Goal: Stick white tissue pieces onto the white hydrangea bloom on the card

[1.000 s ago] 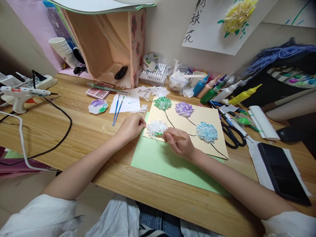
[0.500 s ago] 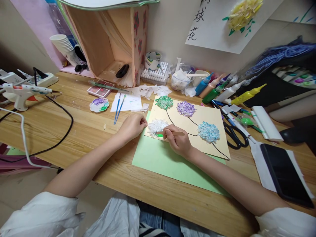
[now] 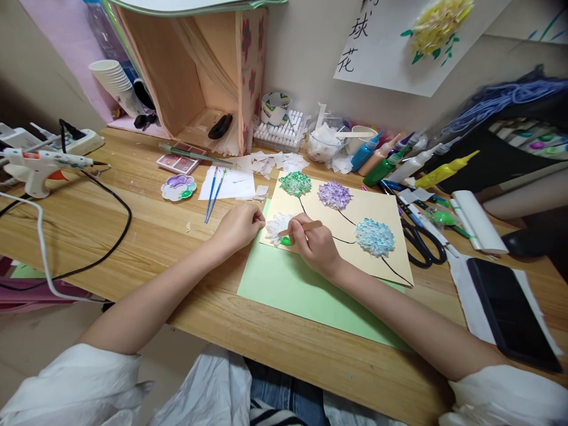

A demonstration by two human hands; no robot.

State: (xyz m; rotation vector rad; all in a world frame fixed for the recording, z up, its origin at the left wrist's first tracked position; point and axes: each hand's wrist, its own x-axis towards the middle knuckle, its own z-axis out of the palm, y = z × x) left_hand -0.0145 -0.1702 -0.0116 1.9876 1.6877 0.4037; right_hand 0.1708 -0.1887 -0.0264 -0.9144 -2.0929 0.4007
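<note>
A flat wooden craft stick (image 3: 314,225) is gripped in my right hand (image 3: 317,247), its tip down at the white paper flower (image 3: 277,227). Beside that tip a bright green patch (image 3: 286,241) shows at the flower's lower edge. My left hand (image 3: 239,226) rests on the table, fingers pinched together at the left edge of the cream card (image 3: 382,207); whatever they hold is hidden. Also on the card are a green flower (image 3: 295,184), a purple flower (image 3: 335,195) and a blue flower (image 3: 375,236), with black stem lines. Underneath lies a light green sheet (image 3: 297,290).
Left are a glue gun (image 3: 39,168) with cables, a paint palette (image 3: 178,187) and two thin brushes (image 3: 215,195). Paint bottles (image 3: 379,168) and a tub of white scraps (image 3: 323,142) stand behind. Black-handled scissors (image 3: 421,245) and a phone (image 3: 510,310) lie to the right.
My right hand has shifted slightly left and up, and the craft stick now tilts more, its far end raised. My left hand stays in place.
</note>
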